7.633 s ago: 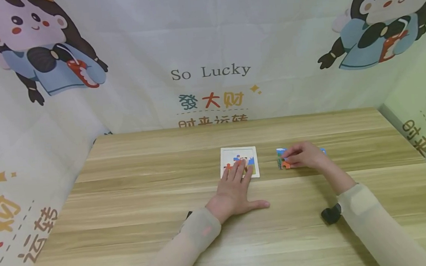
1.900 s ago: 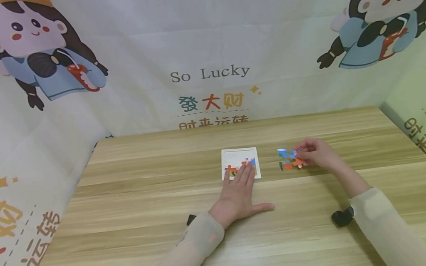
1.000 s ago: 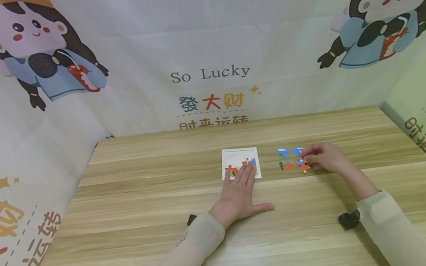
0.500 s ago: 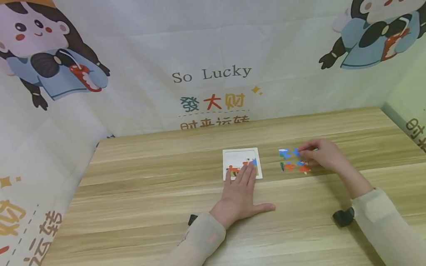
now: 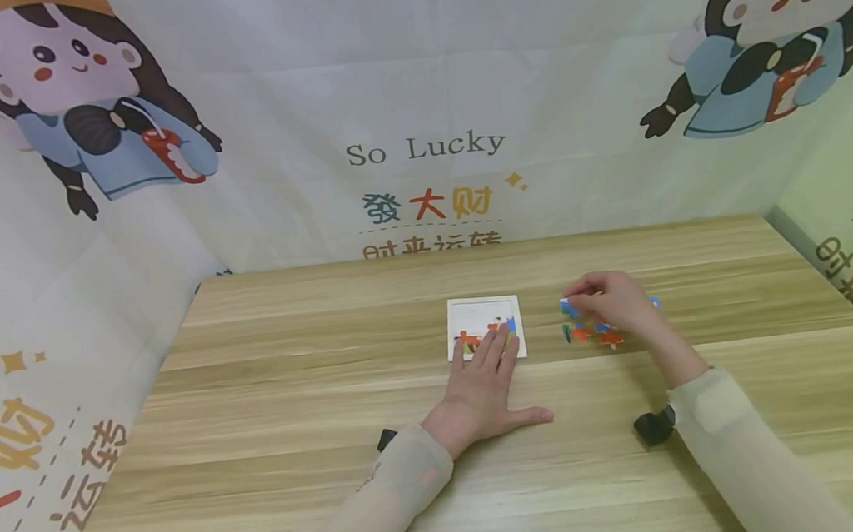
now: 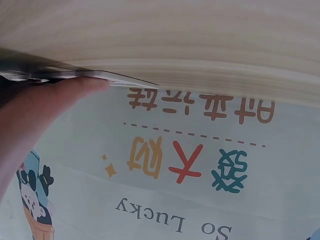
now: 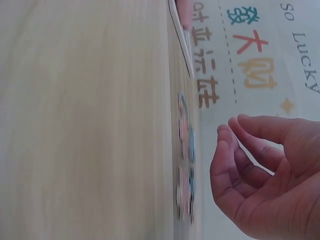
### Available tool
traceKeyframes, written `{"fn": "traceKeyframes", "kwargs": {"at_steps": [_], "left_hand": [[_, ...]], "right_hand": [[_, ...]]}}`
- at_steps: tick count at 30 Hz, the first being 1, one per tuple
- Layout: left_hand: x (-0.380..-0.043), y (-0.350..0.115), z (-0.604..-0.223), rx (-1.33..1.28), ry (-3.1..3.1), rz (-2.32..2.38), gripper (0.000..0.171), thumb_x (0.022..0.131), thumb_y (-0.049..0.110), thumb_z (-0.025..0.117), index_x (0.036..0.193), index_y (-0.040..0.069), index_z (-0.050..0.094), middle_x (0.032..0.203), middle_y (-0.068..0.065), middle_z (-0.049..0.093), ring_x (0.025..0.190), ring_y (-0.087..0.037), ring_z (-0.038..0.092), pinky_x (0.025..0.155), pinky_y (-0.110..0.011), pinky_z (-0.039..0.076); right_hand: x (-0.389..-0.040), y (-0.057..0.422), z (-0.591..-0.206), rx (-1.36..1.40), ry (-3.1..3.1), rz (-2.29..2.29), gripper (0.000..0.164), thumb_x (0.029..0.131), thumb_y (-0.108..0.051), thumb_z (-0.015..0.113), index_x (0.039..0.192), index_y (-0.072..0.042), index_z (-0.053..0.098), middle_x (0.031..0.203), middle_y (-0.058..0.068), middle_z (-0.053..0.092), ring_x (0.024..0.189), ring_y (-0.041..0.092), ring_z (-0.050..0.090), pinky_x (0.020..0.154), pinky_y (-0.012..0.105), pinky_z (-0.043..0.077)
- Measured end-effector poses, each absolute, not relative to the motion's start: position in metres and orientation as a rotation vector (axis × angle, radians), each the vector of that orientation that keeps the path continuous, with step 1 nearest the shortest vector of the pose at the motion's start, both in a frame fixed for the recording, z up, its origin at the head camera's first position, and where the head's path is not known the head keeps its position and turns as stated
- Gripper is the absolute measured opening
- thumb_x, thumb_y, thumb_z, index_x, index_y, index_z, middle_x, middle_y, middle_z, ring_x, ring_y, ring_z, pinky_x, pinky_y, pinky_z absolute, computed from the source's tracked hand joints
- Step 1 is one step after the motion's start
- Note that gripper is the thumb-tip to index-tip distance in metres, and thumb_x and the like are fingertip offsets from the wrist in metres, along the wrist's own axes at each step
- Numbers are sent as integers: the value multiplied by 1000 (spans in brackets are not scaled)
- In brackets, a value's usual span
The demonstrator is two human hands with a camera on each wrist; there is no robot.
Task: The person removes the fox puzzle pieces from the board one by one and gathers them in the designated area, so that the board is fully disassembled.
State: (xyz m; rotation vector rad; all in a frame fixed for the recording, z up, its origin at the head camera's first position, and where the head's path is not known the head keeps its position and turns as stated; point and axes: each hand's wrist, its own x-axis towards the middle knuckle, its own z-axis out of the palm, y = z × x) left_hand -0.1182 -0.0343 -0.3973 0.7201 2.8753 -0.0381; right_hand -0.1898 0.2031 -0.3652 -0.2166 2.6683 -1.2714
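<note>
My left hand [image 5: 478,400] lies with straight, spread fingers across the lower part of a white-framed jigsaw puzzle board [image 5: 463,303]. Orange and blue pieces [image 5: 470,340] sit in the board's lower part, while its upper part is plain white. To the right, my right hand [image 5: 613,301] is over several loose jigsaw pieces [image 5: 610,338], its fingertips at a blue-and-green piece [image 5: 567,308] at their left end. Seen from the right wrist, the thumb and fingers [image 7: 223,157] are loosely bent, with nothing visible between them; loose pieces [image 7: 185,190] lie flat beyond. The right hand hides part of the group.
The wooden table [image 5: 323,474] runs back to a white printed cloth [image 5: 411,75] that hangs behind it and along both sides. A small blue piece [image 5: 656,302] shows past the right wrist. Dark wrist cameras [image 5: 655,427] sit below the forearms.
My right hand has moved left over the loose pieces, which lie more spread out than before. A blue piece seen higher in the board at first is gone from there. My left hand stays put.
</note>
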Motion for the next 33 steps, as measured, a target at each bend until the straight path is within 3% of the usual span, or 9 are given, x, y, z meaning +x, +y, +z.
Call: {"fn": "traceKeyframes", "kwargs": {"at_steps": [8,16,22,29,33], "left_hand": [[-119,-36,-399,739,2895,-64,108,84,85,39,162,16,12,170,-3,6,158,-22,7,126,-57,11],[-119,-37,-400,793,2948,-120,108,82,87,42,160,15,20,162,-2,27,146,-28,27,123,-57,21],[-119,-37,-400,789,2948,-129,108,82,87,41,160,16,20,162,-2,26,148,-32,25,124,-57,19],[-120,-37,-401,780,2933,-99,108,83,86,41,161,16,17,163,-3,25,149,-34,24,125,-57,17],[-120,-37,-401,782,2918,-79,107,83,85,42,161,16,17,162,-3,26,150,-34,24,125,-57,16]], "right_hand": [[-201,174,-371,-263,2649,-1288,29,100,-17,59,120,2,67,111,22,67,81,19,66,70,26,56],[-208,144,-380,-328,2612,-1223,28,100,-17,59,123,-4,68,118,20,67,93,24,68,78,31,59],[-209,131,-380,-431,2611,-1125,29,98,-16,62,123,-5,69,109,17,68,79,18,60,65,23,48],[-210,126,-382,-473,2618,-1087,22,95,-12,64,113,-3,73,93,11,68,77,15,51,65,24,42],[-211,126,-386,-462,2626,-1120,20,94,-10,66,111,-2,71,90,8,64,79,17,55,67,24,43]]}}
